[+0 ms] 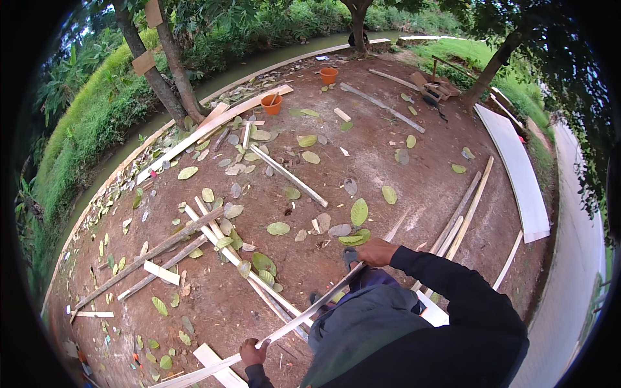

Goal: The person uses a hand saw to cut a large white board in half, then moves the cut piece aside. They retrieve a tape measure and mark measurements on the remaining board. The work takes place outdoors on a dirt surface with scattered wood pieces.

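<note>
A long, thin wooden strip [291, 324] runs slantwise across the front of my body, from the lower left up past my right side. My left hand [254, 352] is closed around its lower part, thumb along the near edge. Farther up, my right hand [377, 252] grips the same strip, with the far end sticking out beyond it. A short pale board [208, 354] lies on the ground beside my left hand. Under the strip, crossed wooden poles [249, 275] rest on the soil. My feet show partly beneath the strip, next to large green leaves [358, 212].
Two orange buckets [271, 104] [328, 75] stand farther off. Loose lumber [289, 174] and leaves are scattered over brown soil. A wide white board [517, 171] lies at the right, beside several poles [470, 210]. Trees [155, 71] and a water channel [259, 64] border the far side.
</note>
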A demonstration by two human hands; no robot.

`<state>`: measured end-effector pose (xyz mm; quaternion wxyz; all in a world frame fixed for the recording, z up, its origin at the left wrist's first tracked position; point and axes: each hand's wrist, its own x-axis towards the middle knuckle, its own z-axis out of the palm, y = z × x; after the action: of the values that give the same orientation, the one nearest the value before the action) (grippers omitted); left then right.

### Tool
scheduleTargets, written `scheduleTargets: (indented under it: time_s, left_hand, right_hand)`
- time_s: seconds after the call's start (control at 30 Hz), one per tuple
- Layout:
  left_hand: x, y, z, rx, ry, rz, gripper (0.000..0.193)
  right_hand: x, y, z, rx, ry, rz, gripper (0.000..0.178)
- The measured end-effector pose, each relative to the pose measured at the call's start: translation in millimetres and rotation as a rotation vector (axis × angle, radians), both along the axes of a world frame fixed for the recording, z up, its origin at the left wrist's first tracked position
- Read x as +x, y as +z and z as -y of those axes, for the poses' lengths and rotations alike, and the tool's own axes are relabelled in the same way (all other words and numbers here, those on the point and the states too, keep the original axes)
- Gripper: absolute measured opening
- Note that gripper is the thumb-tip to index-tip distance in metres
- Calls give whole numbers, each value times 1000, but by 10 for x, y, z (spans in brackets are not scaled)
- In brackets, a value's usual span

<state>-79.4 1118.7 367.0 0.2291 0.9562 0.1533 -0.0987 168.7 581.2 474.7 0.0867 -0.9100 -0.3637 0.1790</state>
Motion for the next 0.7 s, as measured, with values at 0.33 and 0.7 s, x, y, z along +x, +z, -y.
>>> scheduleTargets:
  time_s: [0.33, 0.7]
  left_hand:
    - [-455, -115, 397, 100, -66, 161, 33]
    - [-640, 157, 722, -68, -283, 292, 14]
  right_hand:
    - [-186, -15, 147, -10, -9, 2, 22]
    - [-179, 225, 20, -32, 0, -117, 13]
